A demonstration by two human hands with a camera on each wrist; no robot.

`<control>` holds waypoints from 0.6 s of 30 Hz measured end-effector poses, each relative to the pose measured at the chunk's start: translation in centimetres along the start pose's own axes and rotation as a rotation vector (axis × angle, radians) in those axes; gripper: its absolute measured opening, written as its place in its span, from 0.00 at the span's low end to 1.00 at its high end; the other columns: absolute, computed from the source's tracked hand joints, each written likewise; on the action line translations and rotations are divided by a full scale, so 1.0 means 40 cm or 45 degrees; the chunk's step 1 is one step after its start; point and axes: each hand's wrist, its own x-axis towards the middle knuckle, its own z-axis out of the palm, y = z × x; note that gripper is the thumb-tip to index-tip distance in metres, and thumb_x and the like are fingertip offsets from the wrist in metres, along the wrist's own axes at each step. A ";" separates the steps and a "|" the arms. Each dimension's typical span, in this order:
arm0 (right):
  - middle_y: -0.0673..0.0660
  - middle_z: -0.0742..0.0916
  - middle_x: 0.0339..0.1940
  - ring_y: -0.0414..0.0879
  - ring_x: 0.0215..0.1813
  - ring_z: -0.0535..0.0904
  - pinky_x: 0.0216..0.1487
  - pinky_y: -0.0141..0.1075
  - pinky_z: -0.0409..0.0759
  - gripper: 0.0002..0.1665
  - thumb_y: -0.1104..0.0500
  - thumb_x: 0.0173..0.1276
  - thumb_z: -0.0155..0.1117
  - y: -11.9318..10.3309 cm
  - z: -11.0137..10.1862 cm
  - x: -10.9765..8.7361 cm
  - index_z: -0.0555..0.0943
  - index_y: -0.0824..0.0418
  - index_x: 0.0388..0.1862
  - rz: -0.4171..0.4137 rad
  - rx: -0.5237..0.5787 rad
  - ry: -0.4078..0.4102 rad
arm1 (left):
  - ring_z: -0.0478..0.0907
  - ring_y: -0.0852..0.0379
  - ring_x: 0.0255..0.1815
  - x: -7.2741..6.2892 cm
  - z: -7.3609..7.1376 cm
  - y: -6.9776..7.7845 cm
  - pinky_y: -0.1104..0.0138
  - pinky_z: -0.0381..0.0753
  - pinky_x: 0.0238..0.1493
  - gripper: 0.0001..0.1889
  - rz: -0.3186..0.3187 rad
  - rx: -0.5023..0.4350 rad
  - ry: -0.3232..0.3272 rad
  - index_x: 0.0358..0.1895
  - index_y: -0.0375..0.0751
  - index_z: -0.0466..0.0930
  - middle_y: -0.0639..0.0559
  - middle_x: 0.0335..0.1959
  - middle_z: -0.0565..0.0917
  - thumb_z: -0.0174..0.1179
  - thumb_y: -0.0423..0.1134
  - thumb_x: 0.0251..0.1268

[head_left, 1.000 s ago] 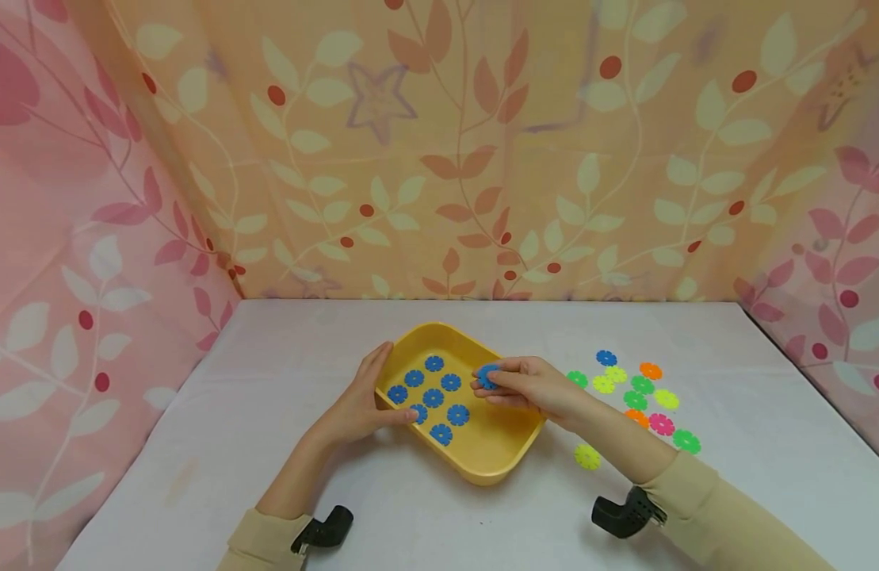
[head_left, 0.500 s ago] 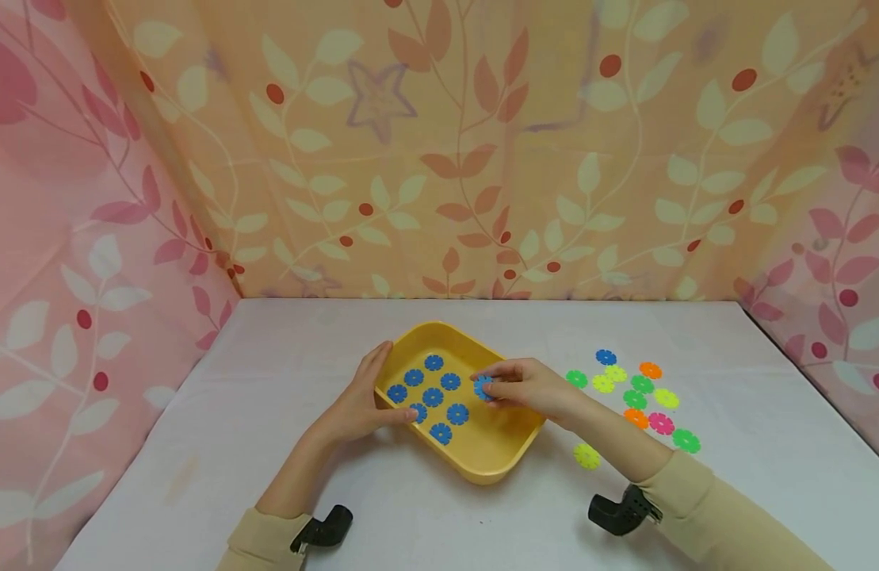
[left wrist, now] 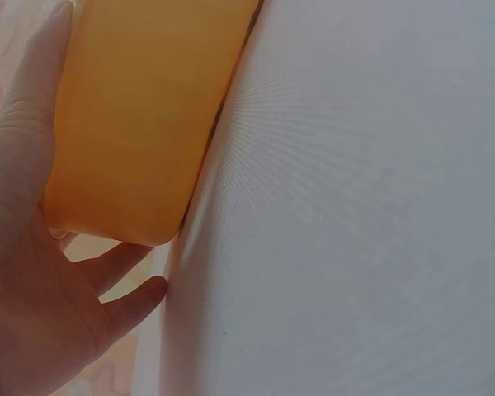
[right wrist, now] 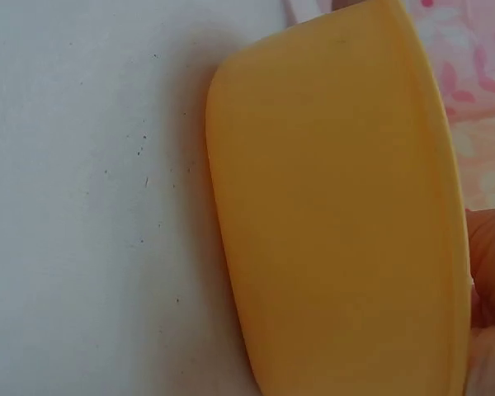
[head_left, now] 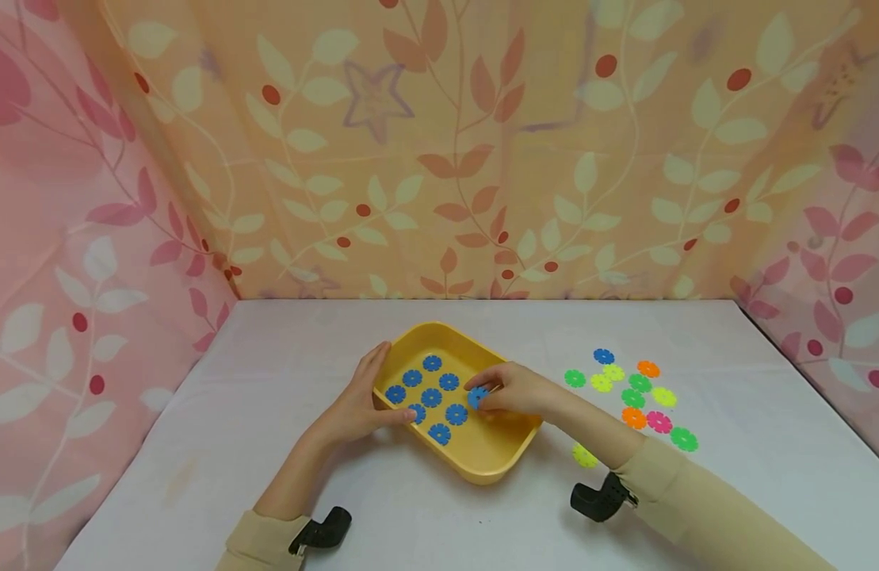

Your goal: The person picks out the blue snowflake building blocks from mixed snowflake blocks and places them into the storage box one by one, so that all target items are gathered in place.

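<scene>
My left hand [head_left: 355, 406] grips the left corner of a yellow plastic tub [head_left: 499, 468], with its thumb over the rim. The left wrist view shows this hand [left wrist: 41, 297] around the tub's outer wall [left wrist: 140, 124]. Inside the tub my right hand [head_left: 521, 392] pinches a blue notched disc [head_left: 476, 398] low over the floor; whether the disc touches the floor I cannot tell. Several more blue notched discs [head_left: 431, 398] lie flat to its left. In the right wrist view the tub's wall [right wrist: 338, 198] hides most of the right hand [right wrist: 491, 280].
Right of the tub, loose notched discs in green [head_left: 685, 439], yellow [head_left: 663, 396], orange [head_left: 634, 418] and pink [head_left: 659, 422] lie on the white table [head_left: 410, 531]. One blue disc [head_left: 604, 356] is at their far side. Patterned cloth [head_left: 439, 159] stands behind the table.
My right hand has moved slightly left and down into the tub with its blue disc, closer to the other blue discs. My left hand keeps its hold on the tub.
</scene>
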 end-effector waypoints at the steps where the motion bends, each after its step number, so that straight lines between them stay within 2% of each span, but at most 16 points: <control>1: 0.55 0.83 0.37 0.45 0.35 0.79 0.40 0.33 0.81 0.20 0.66 0.62 0.68 0.001 0.004 0.004 0.82 0.64 0.54 0.008 0.015 0.004 | 0.42 0.43 0.78 0.000 0.000 0.000 0.44 0.47 0.72 0.63 -0.004 -0.004 -0.001 0.79 0.41 0.39 0.47 0.79 0.41 0.76 0.54 0.47; 5: 0.57 0.82 0.37 0.45 0.35 0.78 0.40 0.32 0.82 0.20 0.70 0.60 0.68 0.007 0.017 0.022 0.82 0.67 0.52 0.040 0.050 0.032 | 0.41 0.44 0.78 -0.001 0.000 0.001 0.44 0.46 0.72 0.63 -0.019 -0.016 -0.003 0.79 0.44 0.39 0.48 0.79 0.41 0.76 0.54 0.47; 9: 0.55 0.82 0.39 0.46 0.39 0.77 0.43 0.33 0.81 0.20 0.69 0.59 0.69 0.009 0.025 0.033 0.83 0.64 0.51 0.061 -0.043 0.082 | 0.41 0.44 0.78 -0.001 0.001 0.000 0.44 0.46 0.72 0.63 -0.016 -0.013 -0.002 0.79 0.44 0.39 0.48 0.79 0.41 0.76 0.55 0.47; 18: 0.53 0.84 0.40 0.46 0.42 0.77 0.50 0.37 0.80 0.20 0.68 0.58 0.70 0.007 0.030 0.037 0.83 0.62 0.51 0.003 -0.222 0.129 | 0.42 0.43 0.78 -0.002 0.001 -0.003 0.44 0.47 0.72 0.63 -0.007 -0.002 -0.002 0.79 0.43 0.39 0.47 0.79 0.41 0.76 0.54 0.48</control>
